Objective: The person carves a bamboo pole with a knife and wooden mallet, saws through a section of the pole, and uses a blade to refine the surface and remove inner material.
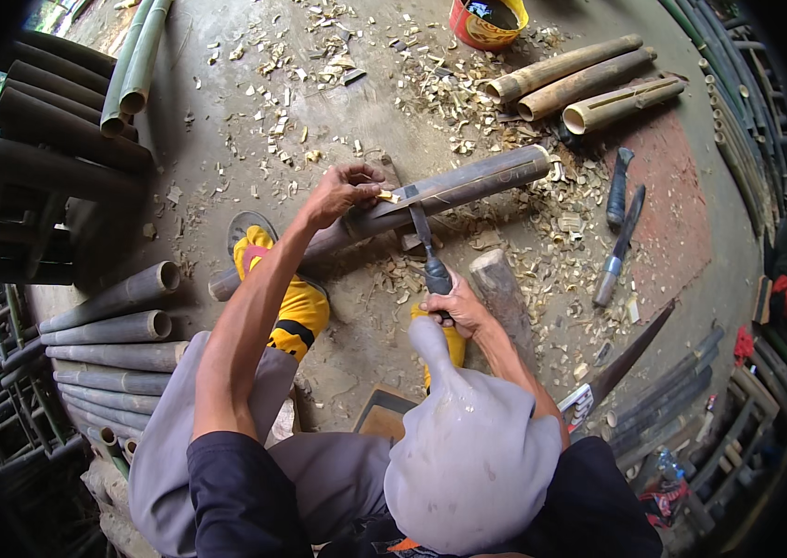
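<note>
A dark bamboo pole (486, 179) lies slantwise on the floor in front of me, with a slot cut into its upper side. My left hand (345, 192) is over the slot, thumb and fingers pinching a small pale bamboo chip (388, 196). Lower and to the right, my right hand (458, 305) wraps round the dark handle of a chisel (422, 226). The chisel's blade points away from me, and its tip meets the pole's near side beside the slot. Near the pole's left part is my yellow-covered foot (252, 247) in a sandal.
Pale chips (570, 223) litter the floor. Cut bamboo tubes (588, 82) lie at the far right, near a red and yellow bucket (489, 23). Two dark-handled tools (618, 186) and a saw (616, 372) lie right. More tubes (110, 325) lie left; a short log (502, 293) stands beside my right hand.
</note>
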Available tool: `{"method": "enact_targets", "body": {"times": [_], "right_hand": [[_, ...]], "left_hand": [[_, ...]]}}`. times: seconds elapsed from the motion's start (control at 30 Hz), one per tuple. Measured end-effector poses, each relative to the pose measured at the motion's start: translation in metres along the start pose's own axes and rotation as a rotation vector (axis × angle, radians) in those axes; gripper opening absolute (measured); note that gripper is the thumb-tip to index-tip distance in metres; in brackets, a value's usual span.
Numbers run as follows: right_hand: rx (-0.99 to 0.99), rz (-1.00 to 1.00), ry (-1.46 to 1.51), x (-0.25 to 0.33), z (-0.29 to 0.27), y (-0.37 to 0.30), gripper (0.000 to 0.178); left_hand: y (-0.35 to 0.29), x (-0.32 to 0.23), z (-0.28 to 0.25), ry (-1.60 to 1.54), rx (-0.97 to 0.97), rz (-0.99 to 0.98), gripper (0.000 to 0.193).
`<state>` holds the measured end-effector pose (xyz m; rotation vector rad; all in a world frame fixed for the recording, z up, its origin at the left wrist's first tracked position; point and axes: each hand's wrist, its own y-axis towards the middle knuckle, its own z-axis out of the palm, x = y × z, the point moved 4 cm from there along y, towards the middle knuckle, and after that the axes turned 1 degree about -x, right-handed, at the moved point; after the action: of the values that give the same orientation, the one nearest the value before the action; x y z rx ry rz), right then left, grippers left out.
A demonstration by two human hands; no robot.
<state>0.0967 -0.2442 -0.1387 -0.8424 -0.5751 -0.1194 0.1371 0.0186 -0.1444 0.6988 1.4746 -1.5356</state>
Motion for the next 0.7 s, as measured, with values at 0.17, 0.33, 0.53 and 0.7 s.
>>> {"method": "enact_targets", "body": {"times": [0.17,0.33,0.53,0.7], "right_hand": [[0.002,0.016,0.011,-0.001,0.000,0.002,0.057],[-0.002,0.013,-0.028,-0.003,-0.002,0.003,0.050],[0.029,0.028,0.057,-0.008,0.003,0.005,0.044],[0.058,0.049,0.055,-0.011,-0.002,0.007,0.042]], "left_hand": [[0.013,-0.003,-0.001,0.121,0.099,0.068,0.010],[0.030,-0.008,-0.002,0.233,0.246,-0.004,0.010],[0.032,-0.010,0.002,0.084,0.272,-0.046,0.021],[0.038,-0.012,0.002,0.162,0.307,-0.030,0.027]]}}
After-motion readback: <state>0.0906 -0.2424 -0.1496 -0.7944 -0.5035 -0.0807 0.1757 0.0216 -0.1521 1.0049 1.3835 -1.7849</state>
